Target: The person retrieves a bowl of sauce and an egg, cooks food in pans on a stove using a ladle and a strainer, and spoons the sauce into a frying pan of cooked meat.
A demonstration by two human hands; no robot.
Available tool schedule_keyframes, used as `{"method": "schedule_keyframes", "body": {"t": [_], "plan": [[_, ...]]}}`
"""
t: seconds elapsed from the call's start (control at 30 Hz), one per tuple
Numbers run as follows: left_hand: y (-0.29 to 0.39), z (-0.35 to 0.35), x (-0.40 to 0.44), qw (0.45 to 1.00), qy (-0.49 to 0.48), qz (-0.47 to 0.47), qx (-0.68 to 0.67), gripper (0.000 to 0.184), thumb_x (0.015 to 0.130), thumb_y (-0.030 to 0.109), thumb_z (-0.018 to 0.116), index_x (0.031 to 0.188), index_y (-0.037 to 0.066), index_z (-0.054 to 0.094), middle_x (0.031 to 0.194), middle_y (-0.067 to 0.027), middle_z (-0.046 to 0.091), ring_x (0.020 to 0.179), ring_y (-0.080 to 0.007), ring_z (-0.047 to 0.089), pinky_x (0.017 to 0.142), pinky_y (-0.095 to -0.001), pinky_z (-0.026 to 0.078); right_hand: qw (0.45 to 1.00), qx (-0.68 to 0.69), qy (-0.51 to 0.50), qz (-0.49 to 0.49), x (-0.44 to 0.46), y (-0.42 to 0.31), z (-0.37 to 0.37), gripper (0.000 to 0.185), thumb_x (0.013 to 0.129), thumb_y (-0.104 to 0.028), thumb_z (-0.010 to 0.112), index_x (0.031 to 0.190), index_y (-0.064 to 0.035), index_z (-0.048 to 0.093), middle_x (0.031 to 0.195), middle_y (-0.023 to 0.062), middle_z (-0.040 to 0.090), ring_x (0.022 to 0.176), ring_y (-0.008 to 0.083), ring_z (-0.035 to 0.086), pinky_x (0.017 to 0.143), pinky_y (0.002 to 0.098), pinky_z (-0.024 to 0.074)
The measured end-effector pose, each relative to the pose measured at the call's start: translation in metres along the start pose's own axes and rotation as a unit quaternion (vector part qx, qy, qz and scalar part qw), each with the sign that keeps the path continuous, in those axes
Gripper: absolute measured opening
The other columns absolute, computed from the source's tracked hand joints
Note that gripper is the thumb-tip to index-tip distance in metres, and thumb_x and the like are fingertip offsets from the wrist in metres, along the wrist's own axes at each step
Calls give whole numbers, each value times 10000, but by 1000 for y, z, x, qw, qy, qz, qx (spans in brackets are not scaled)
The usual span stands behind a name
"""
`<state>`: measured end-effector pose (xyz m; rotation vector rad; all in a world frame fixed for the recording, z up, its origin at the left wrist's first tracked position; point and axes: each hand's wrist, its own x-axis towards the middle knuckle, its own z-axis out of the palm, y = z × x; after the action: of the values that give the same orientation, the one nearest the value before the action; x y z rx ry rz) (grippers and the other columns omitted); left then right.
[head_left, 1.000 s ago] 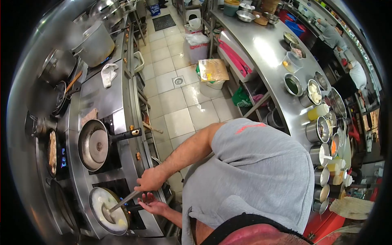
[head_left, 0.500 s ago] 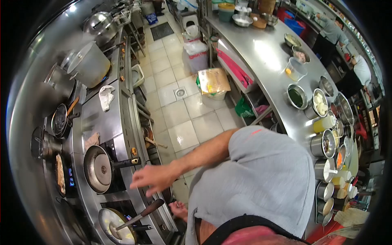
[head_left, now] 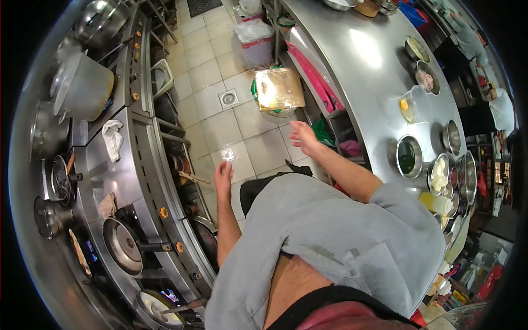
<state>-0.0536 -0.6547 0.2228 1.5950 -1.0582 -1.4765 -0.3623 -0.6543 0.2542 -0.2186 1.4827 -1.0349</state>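
Both my hands are raised in front of me over the tiled floor, with nothing seen in either. My left hand (head_left: 224,177) is near the stove's front edge, its fingers loosely bent and apart. My right hand (head_left: 303,137) has its fingers spread, near the cardboard-topped bin (head_left: 279,91). On the stove (head_left: 148,206) to my left sits a frying pan (head_left: 124,247) with nothing in it. Closer to me, a second pan (head_left: 159,308) holds pale liquid or food and a ladle-like utensil (head_left: 190,306).
A steel counter (head_left: 363,71) runs along my right, carrying a bowl of green liquid (head_left: 408,155), a clear tub with a yolk-like yellow blob (head_left: 416,104) and a yellow squeeze bottle (head_left: 434,202). A large pot (head_left: 85,88) stands farther along the stove. Two people work at far right.
My right hand has swung from beside the frying pan's handle to the right, over the floor. My left hand has come up and forward. The view has turned away from the near pan.
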Motion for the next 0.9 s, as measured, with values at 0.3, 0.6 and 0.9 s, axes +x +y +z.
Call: {"method": "schedule_keyframes", "body": {"t": [0.3,0.6,0.9], "plan": [[132,145,238,975,-201,86,34,396,803,325,589,1067,36,535,969,-46,559,791,-116,527,678,-253,410,902,312,298,-4,87,-11,-109,721,815,-525,447,1351,-134,165,1342,168,242,1195,309,324,958,485,254],[162,331,414,940,-337,54,-15,411,811,370,571,1054,39,561,1023,-48,559,943,-126,494,822,-258,374,813,403,412,-81,144,17,-195,607,813,-534,346,1305,-190,254,1342,89,309,1239,289,283,974,489,225],[143,460,504,898,-434,67,17,639,817,557,395,1107,6,542,1133,-179,528,1076,-279,472,923,-315,332,797,490,290,-202,158,16,-227,577,815,-448,394,1287,-119,351,1370,91,290,1264,309,229,996,560,163]]}}
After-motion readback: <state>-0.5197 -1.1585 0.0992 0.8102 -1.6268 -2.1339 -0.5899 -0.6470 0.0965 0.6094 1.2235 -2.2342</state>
